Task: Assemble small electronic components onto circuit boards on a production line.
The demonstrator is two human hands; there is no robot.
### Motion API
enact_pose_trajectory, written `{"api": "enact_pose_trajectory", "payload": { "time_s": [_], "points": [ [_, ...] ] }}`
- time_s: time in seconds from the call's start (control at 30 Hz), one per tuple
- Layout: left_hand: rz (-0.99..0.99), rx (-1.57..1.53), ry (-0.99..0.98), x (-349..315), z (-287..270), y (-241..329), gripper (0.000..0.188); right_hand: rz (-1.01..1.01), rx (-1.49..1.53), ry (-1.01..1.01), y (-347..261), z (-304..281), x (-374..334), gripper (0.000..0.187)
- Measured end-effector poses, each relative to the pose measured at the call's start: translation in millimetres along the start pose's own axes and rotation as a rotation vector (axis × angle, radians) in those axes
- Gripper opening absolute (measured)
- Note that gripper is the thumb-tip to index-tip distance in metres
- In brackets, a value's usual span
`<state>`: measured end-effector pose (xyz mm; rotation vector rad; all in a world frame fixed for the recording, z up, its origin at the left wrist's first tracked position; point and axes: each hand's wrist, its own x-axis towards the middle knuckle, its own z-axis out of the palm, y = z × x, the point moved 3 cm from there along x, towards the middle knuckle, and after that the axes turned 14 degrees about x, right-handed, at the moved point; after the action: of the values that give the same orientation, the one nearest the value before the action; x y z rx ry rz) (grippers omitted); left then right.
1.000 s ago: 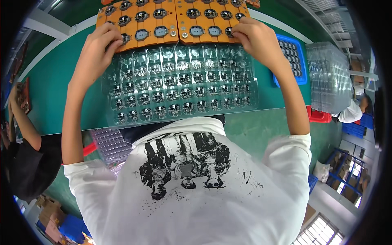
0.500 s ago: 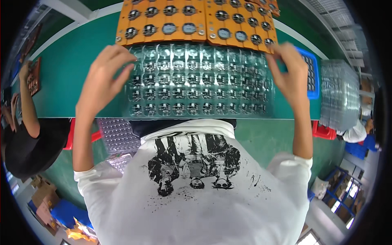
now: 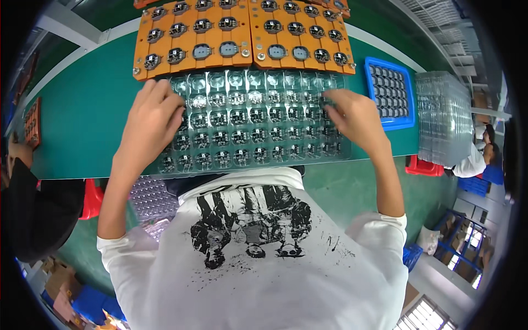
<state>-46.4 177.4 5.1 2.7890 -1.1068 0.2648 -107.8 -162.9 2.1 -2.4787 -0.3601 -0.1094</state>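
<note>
Before me lies a clear plastic blister tray point(image 3: 242, 155) with rows of small electronic modules in its pockets; the farthest row looks to hold none. My left hand point(image 3: 149, 122) is over the tray's left end, its fingers curled together by the second row from the far side. My right hand point(image 3: 357, 116) bends over the right end of that row, thumb and forefinger close together. Whatever is between the fingers of either hand is too small or hidden. Just beyond the tray are a left orange fixture point(image 3: 184, 41) and a right orange fixture point(image 3: 283, 41), bearing round modules; some seats show only grey.
A blue tray point(image 3: 407, 122) of dark parts sits right of the work, beside a tall stack of clear trays point(image 3: 444, 118). The green table point(image 3: 82, 132) stretches left to another person's hand point(image 3: 21, 153) and an orange fixture point(image 3: 33, 124). Red stools stand below.
The view has shifted. My right hand has left the right orange fixture's near corner and come down to the tray's second row. My left hand has moved down slightly over the tray, its fingers drawn closer together.
</note>
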Motion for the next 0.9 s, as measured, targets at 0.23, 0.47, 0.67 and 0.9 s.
{"api": "enact_pose_trajectory", "payload": {
  "time_s": [0.23,0.47,0.67,0.9],
  "points": [
    [0.020,-0.076,0.247,32.0,-36.4,-3.7,0.012,-0.091,-0.006,0.007,-26.0,-35.5,19.6,0.008],
    [0.102,0.009,0.339,69.9,-6.3,-6.0,0.005,-0.290,-0.264,0.063,-24.3,-5.5,79.5,0.007],
    [0.123,0.066,0.288,75.2,12.9,-7.4,0.006,-0.281,-0.285,-0.015,-17.7,0.8,79.8,0.009],
    [0.175,0.139,0.268,74.4,11.9,-7.9,0.003,-0.311,-0.186,-0.020,-7.2,5.6,81.9,0.008]
  ]
}}
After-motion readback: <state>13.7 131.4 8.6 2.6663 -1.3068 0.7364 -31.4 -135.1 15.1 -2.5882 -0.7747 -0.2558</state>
